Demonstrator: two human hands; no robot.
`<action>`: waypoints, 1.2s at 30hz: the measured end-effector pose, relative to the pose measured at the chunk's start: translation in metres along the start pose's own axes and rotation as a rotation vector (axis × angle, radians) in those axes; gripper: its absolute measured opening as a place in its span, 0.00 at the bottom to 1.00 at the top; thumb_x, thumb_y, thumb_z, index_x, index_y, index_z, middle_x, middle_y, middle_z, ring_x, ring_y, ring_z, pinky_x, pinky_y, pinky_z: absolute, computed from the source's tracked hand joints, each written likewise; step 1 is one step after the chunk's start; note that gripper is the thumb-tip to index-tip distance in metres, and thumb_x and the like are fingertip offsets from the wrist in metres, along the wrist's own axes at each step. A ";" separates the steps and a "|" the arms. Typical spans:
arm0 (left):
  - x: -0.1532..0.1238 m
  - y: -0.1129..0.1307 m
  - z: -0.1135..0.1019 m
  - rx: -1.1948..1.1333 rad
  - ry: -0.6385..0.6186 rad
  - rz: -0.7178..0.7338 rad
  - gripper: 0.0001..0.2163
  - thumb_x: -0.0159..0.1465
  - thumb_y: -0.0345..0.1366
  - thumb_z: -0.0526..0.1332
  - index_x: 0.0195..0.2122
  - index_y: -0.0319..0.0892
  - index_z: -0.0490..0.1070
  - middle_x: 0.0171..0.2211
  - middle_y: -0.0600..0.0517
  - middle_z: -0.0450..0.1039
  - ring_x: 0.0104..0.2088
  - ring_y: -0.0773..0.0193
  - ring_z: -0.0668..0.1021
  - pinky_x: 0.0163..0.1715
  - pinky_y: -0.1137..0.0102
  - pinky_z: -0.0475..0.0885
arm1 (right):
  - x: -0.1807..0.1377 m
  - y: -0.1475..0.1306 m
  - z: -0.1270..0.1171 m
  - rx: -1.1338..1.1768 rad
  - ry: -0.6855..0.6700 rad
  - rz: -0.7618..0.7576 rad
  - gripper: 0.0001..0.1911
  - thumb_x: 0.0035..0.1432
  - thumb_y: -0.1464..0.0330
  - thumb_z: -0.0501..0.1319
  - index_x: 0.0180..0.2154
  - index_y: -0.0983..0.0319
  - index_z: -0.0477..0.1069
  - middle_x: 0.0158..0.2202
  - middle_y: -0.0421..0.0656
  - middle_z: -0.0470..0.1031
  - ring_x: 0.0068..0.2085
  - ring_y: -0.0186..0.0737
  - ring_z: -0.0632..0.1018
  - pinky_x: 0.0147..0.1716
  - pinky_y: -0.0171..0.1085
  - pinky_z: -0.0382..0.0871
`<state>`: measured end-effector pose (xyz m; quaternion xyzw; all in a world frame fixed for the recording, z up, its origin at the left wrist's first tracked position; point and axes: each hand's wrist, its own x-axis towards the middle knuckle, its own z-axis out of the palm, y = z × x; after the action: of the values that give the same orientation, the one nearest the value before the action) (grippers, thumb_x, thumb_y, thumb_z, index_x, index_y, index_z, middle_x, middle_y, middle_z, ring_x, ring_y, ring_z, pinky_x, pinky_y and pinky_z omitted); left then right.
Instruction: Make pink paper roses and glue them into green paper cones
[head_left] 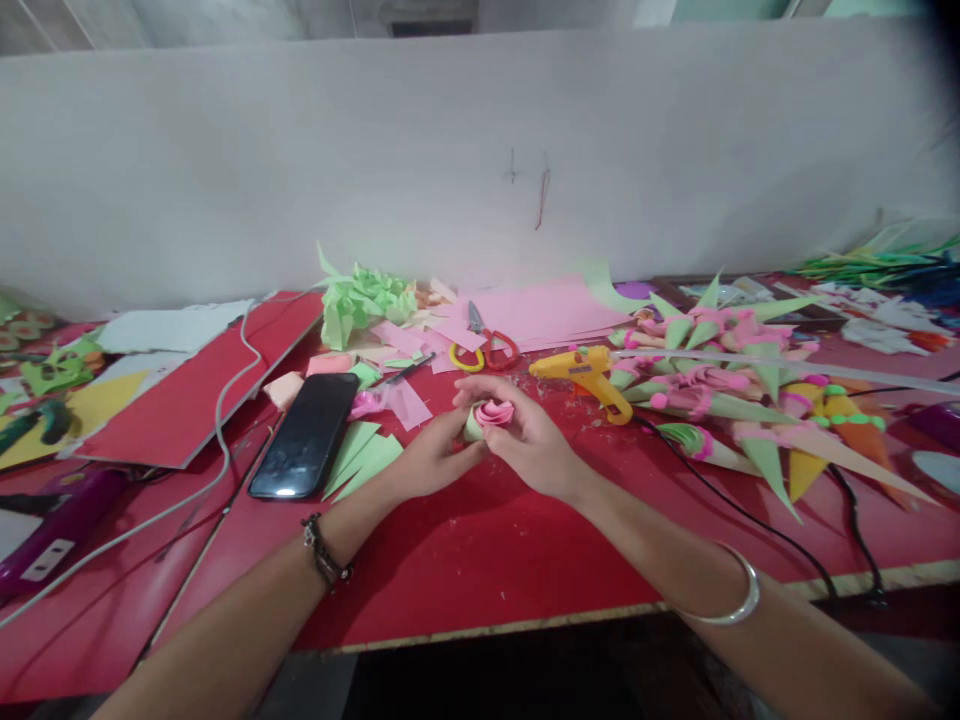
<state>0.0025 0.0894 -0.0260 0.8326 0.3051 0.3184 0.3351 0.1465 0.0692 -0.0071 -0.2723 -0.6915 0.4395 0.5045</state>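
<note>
Both hands meet above the red table (480,560) around a small pink rolled paper rose (495,413) wrapped in a green paper piece. My right hand (529,440) curls its fingers over and behind the rose. From the left, my left hand (431,458) pinches the green wrap with its fingers closed. A beaded bracelet circles the left wrist and a silver bangle the right forearm.
A black phone (307,437) lies left of the hands beside green paper leaves (364,455). Scissors (484,348), a yellow glue gun (585,375) with black cord, pink paper sheets (547,310), crumpled green paper (364,298) and several finished paper cones (742,400) lie behind and right. A grey cable (225,420) runs left.
</note>
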 end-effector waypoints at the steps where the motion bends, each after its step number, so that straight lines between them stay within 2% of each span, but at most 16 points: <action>1: 0.000 0.000 0.000 0.023 -0.002 0.016 0.06 0.59 0.34 0.52 0.33 0.37 0.62 0.29 0.51 0.67 0.30 0.66 0.69 0.31 0.71 0.67 | 0.000 0.000 0.000 0.011 -0.003 0.002 0.22 0.46 0.79 0.50 0.45 0.59 0.61 0.41 0.43 0.66 0.42 0.35 0.70 0.42 0.37 0.67; 6: 0.002 0.000 -0.001 0.145 0.020 0.080 0.04 0.58 0.29 0.51 0.34 0.38 0.62 0.33 0.50 0.69 0.31 0.66 0.71 0.31 0.72 0.67 | 0.002 0.000 0.001 0.013 0.041 0.007 0.22 0.41 0.80 0.48 0.40 0.59 0.61 0.40 0.43 0.66 0.44 0.35 0.69 0.46 0.38 0.63; 10: 0.004 -0.001 -0.002 0.188 0.057 0.059 0.06 0.57 0.27 0.51 0.35 0.39 0.61 0.34 0.49 0.68 0.33 0.65 0.71 0.33 0.71 0.67 | 0.002 0.003 0.000 0.024 0.074 0.043 0.21 0.41 0.80 0.49 0.40 0.60 0.61 0.42 0.43 0.64 0.46 0.35 0.67 0.48 0.38 0.61; 16: 0.004 0.003 -0.004 -0.013 0.096 0.007 0.07 0.58 0.31 0.51 0.38 0.38 0.62 0.33 0.50 0.67 0.34 0.64 0.70 0.35 0.70 0.67 | 0.002 0.003 -0.001 0.099 0.037 0.053 0.22 0.48 0.73 0.55 0.47 0.57 0.58 0.47 0.45 0.63 0.48 0.36 0.67 0.48 0.39 0.62; 21: 0.000 0.006 -0.002 -0.157 0.045 -0.007 0.04 0.58 0.35 0.51 0.31 0.39 0.60 0.29 0.52 0.66 0.31 0.66 0.69 0.32 0.71 0.68 | 0.001 0.006 -0.003 -0.036 -0.048 -0.022 0.18 0.50 0.73 0.56 0.45 0.60 0.62 0.47 0.45 0.63 0.50 0.37 0.66 0.49 0.39 0.60; 27: 0.002 0.002 -0.003 0.012 0.039 0.115 0.04 0.58 0.33 0.51 0.31 0.39 0.62 0.30 0.51 0.67 0.37 0.62 0.70 0.38 0.68 0.67 | 0.000 0.004 -0.003 -0.210 0.023 -0.075 0.15 0.50 0.73 0.57 0.42 0.60 0.63 0.42 0.44 0.66 0.46 0.38 0.68 0.47 0.39 0.61; 30: 0.004 -0.004 -0.008 0.134 0.001 0.175 0.04 0.58 0.31 0.52 0.29 0.39 0.64 0.30 0.50 0.68 0.38 0.62 0.70 0.38 0.68 0.67 | -0.001 0.001 -0.003 -0.250 -0.006 -0.108 0.16 0.50 0.75 0.56 0.43 0.60 0.63 0.43 0.44 0.66 0.46 0.37 0.68 0.48 0.39 0.61; 34: 0.003 -0.014 -0.013 0.292 0.044 0.220 0.05 0.56 0.27 0.52 0.29 0.38 0.66 0.34 0.48 0.68 0.35 0.63 0.71 0.37 0.69 0.68 | -0.002 0.000 -0.003 -0.273 -0.059 -0.143 0.23 0.50 0.73 0.58 0.49 0.59 0.60 0.45 0.45 0.65 0.48 0.38 0.67 0.48 0.40 0.60; 36: 0.002 -0.016 -0.014 0.348 0.060 0.253 0.06 0.56 0.25 0.52 0.28 0.38 0.67 0.33 0.48 0.69 0.35 0.64 0.72 0.37 0.68 0.68 | -0.002 -0.001 -0.004 -0.307 -0.094 -0.169 0.21 0.51 0.72 0.59 0.48 0.58 0.62 0.45 0.44 0.65 0.47 0.38 0.67 0.48 0.40 0.60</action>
<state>-0.0108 0.1055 -0.0296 0.8997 0.2582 0.3252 0.1346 0.1506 0.0689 -0.0069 -0.2659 -0.7938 0.2972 0.4592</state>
